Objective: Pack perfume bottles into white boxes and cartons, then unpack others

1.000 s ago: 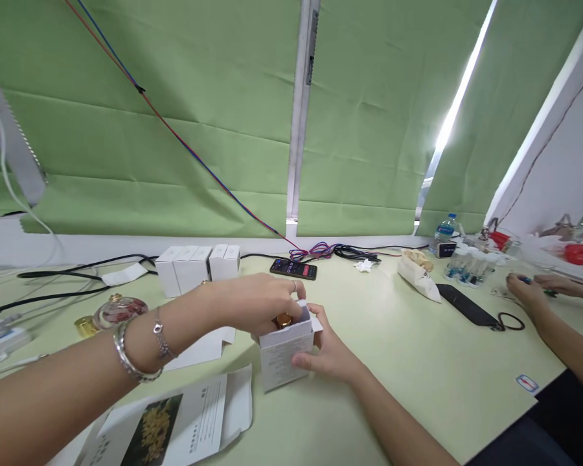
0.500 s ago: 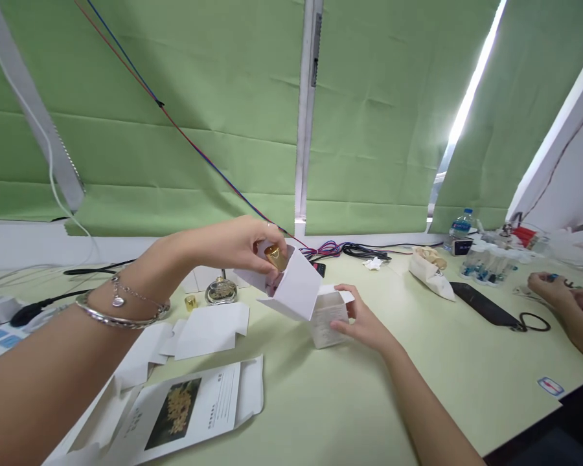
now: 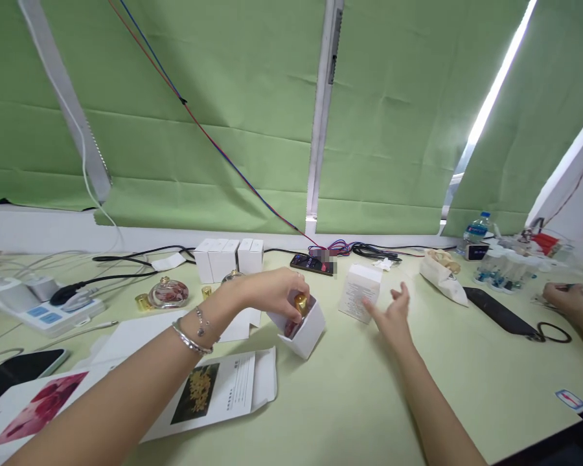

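My left hand [image 3: 282, 294] reaches into a tilted white box [image 3: 311, 333], its fingers closed around a perfume bottle with a gold cap [image 3: 300, 303]. The bottle's lower part is hidden by the box walls. Just to the right, a second white box [image 3: 359, 291] with printed text leans at an angle on the table. My right hand [image 3: 393, 316] is open beside it, fingers spread and thumb close to its lower right side; whether the thumb touches it I cannot tell.
Left lie a round glass bottle [image 3: 169, 294], a gold cap [image 3: 142, 302], a power strip [image 3: 48, 310] and flattened printed cartons [image 3: 238, 388]. Small white boxes [image 3: 218, 259] and a phone [image 3: 312, 263] stand or lie behind. Another person's hand [image 3: 563, 298] is at far right.
My left hand has lowered the bottle and its box towards the table. My right hand has let go of the printed box, which now sits farther from the other box. The view has shifted left.
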Motion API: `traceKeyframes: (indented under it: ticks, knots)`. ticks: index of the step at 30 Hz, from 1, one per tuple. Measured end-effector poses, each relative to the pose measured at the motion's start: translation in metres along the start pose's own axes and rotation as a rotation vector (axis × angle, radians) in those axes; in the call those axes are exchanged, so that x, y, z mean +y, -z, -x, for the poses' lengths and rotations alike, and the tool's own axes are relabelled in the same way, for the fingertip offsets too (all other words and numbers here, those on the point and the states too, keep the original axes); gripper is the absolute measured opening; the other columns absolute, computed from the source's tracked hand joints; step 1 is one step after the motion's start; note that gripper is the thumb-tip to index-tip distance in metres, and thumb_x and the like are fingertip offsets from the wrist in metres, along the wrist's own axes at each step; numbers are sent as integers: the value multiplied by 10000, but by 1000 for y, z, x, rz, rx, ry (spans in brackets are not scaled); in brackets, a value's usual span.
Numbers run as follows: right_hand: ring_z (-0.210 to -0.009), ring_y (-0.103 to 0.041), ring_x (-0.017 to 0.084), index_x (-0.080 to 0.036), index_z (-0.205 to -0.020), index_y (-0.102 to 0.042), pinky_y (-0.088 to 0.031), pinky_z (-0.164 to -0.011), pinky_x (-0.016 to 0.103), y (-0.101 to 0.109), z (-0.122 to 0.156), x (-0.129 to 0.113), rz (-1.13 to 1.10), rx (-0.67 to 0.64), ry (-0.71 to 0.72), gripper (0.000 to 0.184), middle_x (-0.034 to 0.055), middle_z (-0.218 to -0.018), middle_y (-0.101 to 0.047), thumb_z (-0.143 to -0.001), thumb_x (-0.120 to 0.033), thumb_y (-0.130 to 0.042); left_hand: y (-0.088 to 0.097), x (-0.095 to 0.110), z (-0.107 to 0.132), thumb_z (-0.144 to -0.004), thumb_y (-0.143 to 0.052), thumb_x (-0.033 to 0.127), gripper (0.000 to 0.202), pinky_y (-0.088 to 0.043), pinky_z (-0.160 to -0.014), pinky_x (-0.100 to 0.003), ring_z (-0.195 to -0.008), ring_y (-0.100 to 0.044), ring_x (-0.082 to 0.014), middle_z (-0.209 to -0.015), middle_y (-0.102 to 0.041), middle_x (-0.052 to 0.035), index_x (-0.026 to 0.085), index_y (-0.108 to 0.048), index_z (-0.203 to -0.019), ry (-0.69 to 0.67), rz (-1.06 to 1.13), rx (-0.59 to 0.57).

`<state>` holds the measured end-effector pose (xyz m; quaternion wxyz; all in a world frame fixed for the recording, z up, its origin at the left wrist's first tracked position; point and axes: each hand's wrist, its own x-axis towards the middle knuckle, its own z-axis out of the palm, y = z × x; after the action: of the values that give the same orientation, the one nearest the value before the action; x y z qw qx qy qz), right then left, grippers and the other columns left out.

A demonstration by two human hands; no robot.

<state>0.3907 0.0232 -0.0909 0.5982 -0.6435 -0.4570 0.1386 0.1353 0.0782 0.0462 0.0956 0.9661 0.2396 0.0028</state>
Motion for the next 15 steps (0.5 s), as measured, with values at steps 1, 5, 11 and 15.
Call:
traceKeyframes:
  ticks: [1,5,11,15]
  knots:
    - [-1335,-148,329,-151,-1378,-24,-121,-1067,531,0,11,-9,22,64,42,1037,202,-1377,-218,-634,-492,-662,-1,2,-2,-669,-664,308,232,-391,-559,-200,-692,-549,-130,-825,-600,7,210,-663,-879,-9,-6,-19]
    - [-1332,-189,308,-236,-1399,-79,-201,-1066,501,-21,66,-42,48,-327,276,1017,128,-1440,-206,-622,-428,-708,-4,11,-7,-669,-678,308,223,-389,-542,-198,-670,-553,-129,-805,-602,-1,195,-657,-860,-43,-14,-45]
    - [-1321,-246,278,-241,-1408,50,-263,-1047,464,-46,82,-54,86,-568,96,1067,121,-1438,-236,-625,-265,-675,2,16,-1,-678,-681,239,161,-433,-636,-214,-754,-568,-128,-988,-587,-36,175,-656,-824,-112,56,80]
    - [-1286,-310,292,-194,-1391,-65,-285,-1032,457,-33,67,-41,100,-461,75,956,149,-1399,-291,-639,-289,-648,23,9,21,-728,-642,213,194,-456,-693,-217,-832,-595,-133,-1006,-612,-27,196,-640,-921,-91,174,163]
